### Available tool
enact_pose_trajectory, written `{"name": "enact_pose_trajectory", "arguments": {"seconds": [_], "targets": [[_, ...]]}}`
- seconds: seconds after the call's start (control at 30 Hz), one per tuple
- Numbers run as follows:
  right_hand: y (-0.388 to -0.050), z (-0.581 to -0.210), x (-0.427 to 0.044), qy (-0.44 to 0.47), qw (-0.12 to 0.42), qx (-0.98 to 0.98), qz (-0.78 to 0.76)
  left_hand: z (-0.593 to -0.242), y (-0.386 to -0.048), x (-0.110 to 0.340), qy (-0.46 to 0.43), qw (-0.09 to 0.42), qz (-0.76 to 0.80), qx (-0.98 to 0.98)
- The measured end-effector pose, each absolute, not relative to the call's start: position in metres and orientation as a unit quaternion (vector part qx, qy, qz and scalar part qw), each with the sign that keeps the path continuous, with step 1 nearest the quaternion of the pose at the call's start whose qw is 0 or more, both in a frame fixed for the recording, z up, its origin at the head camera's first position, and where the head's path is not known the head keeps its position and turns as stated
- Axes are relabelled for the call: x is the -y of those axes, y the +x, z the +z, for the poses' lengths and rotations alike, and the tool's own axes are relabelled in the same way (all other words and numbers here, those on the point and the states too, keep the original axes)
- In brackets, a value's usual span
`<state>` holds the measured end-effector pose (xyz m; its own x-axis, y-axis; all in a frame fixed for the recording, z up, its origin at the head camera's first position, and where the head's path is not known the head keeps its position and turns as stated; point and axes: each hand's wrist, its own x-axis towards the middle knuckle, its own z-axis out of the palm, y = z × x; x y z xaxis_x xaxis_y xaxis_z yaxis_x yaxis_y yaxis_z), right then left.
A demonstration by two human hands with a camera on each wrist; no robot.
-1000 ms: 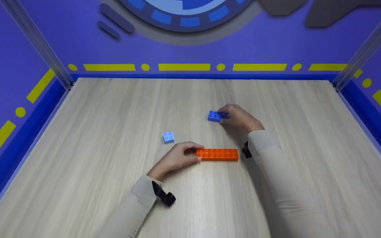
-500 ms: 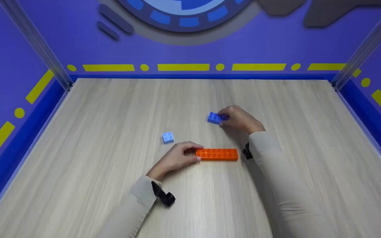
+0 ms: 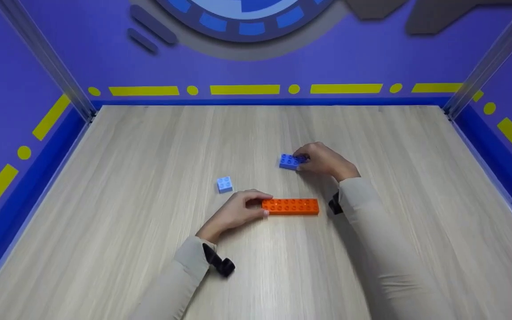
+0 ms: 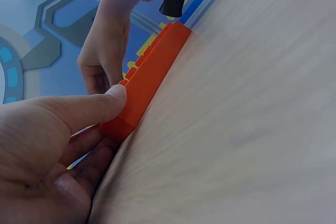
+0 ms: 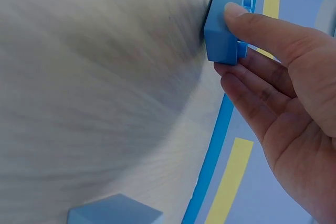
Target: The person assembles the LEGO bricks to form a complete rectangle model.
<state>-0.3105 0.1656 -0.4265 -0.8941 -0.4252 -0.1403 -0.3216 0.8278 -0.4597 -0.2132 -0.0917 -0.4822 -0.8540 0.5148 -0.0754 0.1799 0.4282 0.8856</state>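
Note:
Flat on the table lies a long orange toy building brick (image 3: pixel 291 206), studs up. My left hand (image 3: pixel 234 211) pinches its left end, the thumb (image 4: pixel 116 93) on the near side in the left wrist view. Farther back, my right hand (image 3: pixel 325 160) grips a dark blue brick (image 3: pixel 289 161) by its right end, thumb in front and fingers behind. The right wrist view shows this blue brick (image 5: pixel 223 22) low over or on the table; I cannot tell which. The right fingers hide part of its studs.
A small light blue brick (image 3: pixel 224 184) sits on the wooden table (image 3: pixel 149 178), left of the orange brick and beyond my left hand. Purple-blue walls (image 3: pixel 256 71) with yellow marks enclose the table at the back and both sides.
My right hand has brought the blue brick slightly toward me, closer to the orange brick. The left hand keeps its pinch on the orange brick, and the light blue brick stays put.

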Motion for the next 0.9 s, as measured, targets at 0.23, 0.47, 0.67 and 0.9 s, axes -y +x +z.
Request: {"name": "enact_pose_trajectory", "arguments": {"seconds": [0.23,0.47,0.67,0.9], "targets": [[-0.307,-0.425,-0.171,-0.209,0.123,-0.945,-0.218,-0.481,-0.212,0.092,0.214,0.166,0.495,-0.826],[-0.305,-0.421,-0.174,-0.224,0.126,-0.940,-0.225,-0.482,-0.213,0.092,0.212,0.162,0.496,-0.827],[-0.302,-0.418,-0.177,-0.236,0.135,-0.935,-0.229,-0.479,-0.213,0.092,0.207,0.164,0.494,-0.828],[-0.295,-0.416,-0.179,-0.237,0.146,-0.933,-0.226,-0.480,-0.212,0.090,0.210,0.168,0.496,-0.826]]}}
